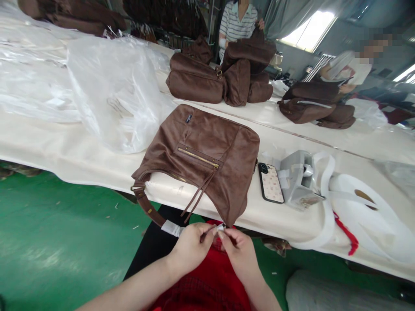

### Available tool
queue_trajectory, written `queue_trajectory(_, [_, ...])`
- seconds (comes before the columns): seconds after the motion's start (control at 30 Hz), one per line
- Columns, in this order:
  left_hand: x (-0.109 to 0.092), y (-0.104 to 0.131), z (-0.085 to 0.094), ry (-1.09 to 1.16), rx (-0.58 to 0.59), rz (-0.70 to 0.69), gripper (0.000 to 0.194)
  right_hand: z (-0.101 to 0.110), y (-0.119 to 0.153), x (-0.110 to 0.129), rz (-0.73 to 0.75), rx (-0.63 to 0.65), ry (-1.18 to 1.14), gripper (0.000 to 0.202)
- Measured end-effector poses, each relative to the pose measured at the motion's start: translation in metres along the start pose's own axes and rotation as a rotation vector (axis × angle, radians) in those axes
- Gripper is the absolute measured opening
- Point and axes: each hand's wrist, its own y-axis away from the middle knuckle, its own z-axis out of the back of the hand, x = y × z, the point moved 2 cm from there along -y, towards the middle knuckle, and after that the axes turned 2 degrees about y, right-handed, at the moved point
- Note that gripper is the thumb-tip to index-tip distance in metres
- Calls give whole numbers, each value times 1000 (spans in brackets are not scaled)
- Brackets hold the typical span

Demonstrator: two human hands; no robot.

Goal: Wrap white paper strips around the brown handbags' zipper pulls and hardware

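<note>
A brown handbag (207, 134) lies on the table edge, its gold zipper pocket facing up and thin cords hanging from the zip pull. Its shoulder strap (149, 209) hangs over the near edge on the left, with a white wrap (171, 227) around part of it. At the bag's near right corner, my left hand (195, 242) and my right hand (239, 249) meet fingertip to fingertip. Both are closed in a pinch on a small white strip (220, 227) beside the corner's hardware. The fingers partly cover this strip.
Right of the bag lie a phone (271, 183), a grey tape dispenser (296, 179) and a white tape roll (385, 211). Plastic bags (113, 90) cover the table's left. Several brown bags (197, 77) lie farther back, where two people (238, 21) stand.
</note>
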Motion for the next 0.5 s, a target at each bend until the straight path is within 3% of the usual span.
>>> queue_trajectory(0.2, [6, -1, 0, 28, -37, -31, 26, 23, 0, 27, 157, -43, 324, 25])
queue_trajectory(0.37, [6, 3, 1, -31, -66, -121, 26, 15, -18, 34, 138, 152, 353, 31])
queue_trajectory(0.5, [2, 5, 5, -203, -59, -215, 29, 9, -28, 32, 120, 245, 337, 31])
